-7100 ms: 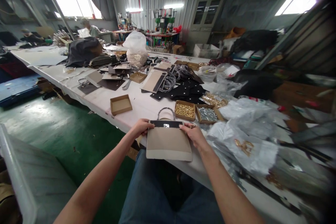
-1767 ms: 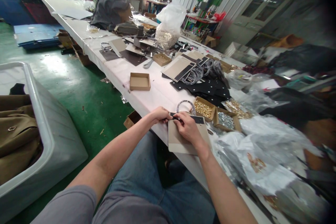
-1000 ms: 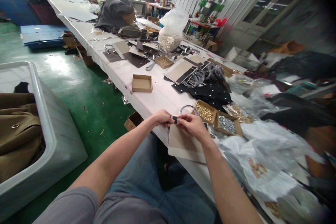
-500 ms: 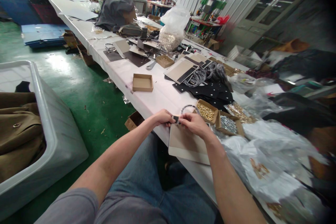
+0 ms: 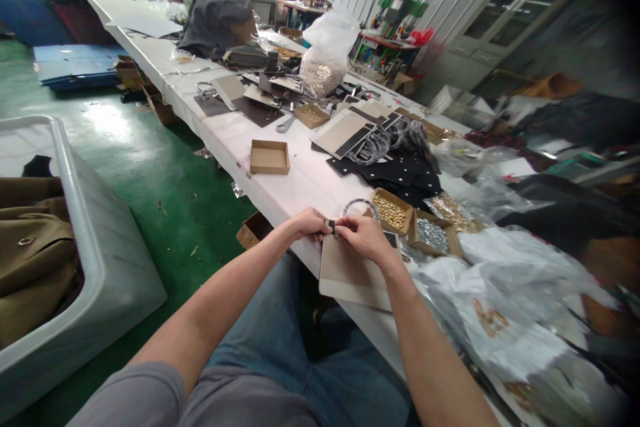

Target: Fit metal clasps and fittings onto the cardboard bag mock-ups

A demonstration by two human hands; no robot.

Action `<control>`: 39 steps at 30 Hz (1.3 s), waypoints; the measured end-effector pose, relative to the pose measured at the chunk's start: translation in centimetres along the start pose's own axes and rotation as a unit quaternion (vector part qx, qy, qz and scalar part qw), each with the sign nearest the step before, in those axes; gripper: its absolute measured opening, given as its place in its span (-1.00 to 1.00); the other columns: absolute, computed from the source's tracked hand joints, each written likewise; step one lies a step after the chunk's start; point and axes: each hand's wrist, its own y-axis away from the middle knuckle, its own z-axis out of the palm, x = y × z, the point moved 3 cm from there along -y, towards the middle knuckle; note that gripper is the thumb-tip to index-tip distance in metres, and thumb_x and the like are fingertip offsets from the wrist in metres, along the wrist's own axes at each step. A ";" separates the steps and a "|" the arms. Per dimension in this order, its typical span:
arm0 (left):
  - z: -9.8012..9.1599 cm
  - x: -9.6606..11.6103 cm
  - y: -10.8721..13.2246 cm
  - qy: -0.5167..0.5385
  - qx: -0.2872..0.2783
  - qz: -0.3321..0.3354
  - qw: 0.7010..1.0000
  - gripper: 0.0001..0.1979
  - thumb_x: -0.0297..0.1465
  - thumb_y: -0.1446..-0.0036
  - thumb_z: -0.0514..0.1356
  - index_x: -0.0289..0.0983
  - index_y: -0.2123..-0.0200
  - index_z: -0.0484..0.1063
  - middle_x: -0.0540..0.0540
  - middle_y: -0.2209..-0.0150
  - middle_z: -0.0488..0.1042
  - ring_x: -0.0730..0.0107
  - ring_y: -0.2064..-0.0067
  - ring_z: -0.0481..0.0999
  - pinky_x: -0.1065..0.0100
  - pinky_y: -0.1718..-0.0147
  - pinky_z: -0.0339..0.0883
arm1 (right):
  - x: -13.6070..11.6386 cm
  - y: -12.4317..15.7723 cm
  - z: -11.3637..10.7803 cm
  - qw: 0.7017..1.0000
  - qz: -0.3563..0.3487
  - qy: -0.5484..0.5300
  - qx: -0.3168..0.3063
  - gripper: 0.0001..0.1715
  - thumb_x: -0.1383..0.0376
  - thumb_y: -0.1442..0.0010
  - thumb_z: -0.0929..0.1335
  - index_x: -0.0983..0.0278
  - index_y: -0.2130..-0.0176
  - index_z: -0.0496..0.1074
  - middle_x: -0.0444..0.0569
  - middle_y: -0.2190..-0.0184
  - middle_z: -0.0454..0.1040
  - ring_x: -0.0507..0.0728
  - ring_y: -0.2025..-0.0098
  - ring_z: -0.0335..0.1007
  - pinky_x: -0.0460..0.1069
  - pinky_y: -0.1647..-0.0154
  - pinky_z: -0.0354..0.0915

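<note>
A flat beige panel (image 5: 350,273) lies under my hands at the near edge of the table. My left hand (image 5: 311,222) is closed on the panel's upper left corner, thumb on top beside a small black strip (image 5: 330,225). My right hand (image 5: 364,235) is closed in a pinch at the strip's right end, close to the left thumb. Whatever its fingertips hold is too small and covered to make out. Just behind the right hand is a ring-shaped clear-wrapped handle (image 5: 361,204), partly hidden by it.
To the right stand a box of gold-coloured hardware (image 5: 391,209) and a box of silver-coloured hardware (image 5: 433,233), beside plastic bags (image 5: 500,287). A shallow cardboard box (image 5: 270,157) sits farther along the table. Beyond are stacked panels (image 5: 343,133) and black dotted pieces (image 5: 395,173). A bin (image 5: 95,227) stands left.
My right hand has shifted slightly left, bringing its fingertips nearer my left thumb and over more of the black strip. My left hand keeps its grip. The view has shifted a little.
</note>
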 end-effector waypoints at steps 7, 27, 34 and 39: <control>0.0 -0.1 -0.1 0.007 0.000 0.002 1.000 -0.73 -0.50 -0.12 0.47 -0.30 0.54 0.48 -0.04 0.64 0.49 0.47 0.61 0.44 0.50 0.59 0.31 | 0.0 0.3 0.6 1.000 0.000 0.017 0.021 -0.81 0.22 -0.30 0.46 0.14 0.20 0.75 -0.02 0.24 0.77 0.23 0.24 0.65 0.08 0.14 0.45; 0.1 -0.2 0.0 -0.003 0.001 -0.001 1.000 -0.72 -0.48 -0.15 0.45 -0.30 0.55 0.48 -0.03 0.63 0.50 0.51 0.62 0.42 0.51 0.57 0.34 | -0.5 3.5 1.4 0.993 -0.090 0.031 0.073 -0.75 0.13 -0.40 0.50 0.12 -0.04 0.63 0.09 0.05 0.65 0.29 0.18 0.56 0.20 0.10 0.50; 0.0 -0.1 0.2 0.004 -0.008 0.007 1.000 -0.82 -0.49 -0.16 0.44 -0.32 0.47 0.58 -0.01 0.62 0.50 0.50 0.59 0.45 0.52 0.56 0.33 | -0.2 3.5 1.6 0.991 -0.099 0.030 0.090 -0.80 0.21 -0.42 0.46 0.13 -0.02 0.61 0.11 0.02 0.63 0.29 0.18 0.54 0.22 0.08 0.50; -0.1 0.1 0.5 0.027 -0.028 0.024 0.999 -0.88 -0.54 -0.16 0.39 -0.35 0.44 0.60 -0.02 0.61 0.50 0.49 0.58 0.47 0.51 0.56 0.36 | -0.6 3.7 1.7 0.990 -0.107 0.016 0.087 -0.78 0.26 -0.45 0.42 0.12 -0.06 0.61 0.12 -0.06 0.61 0.29 0.13 0.57 0.22 0.02 0.53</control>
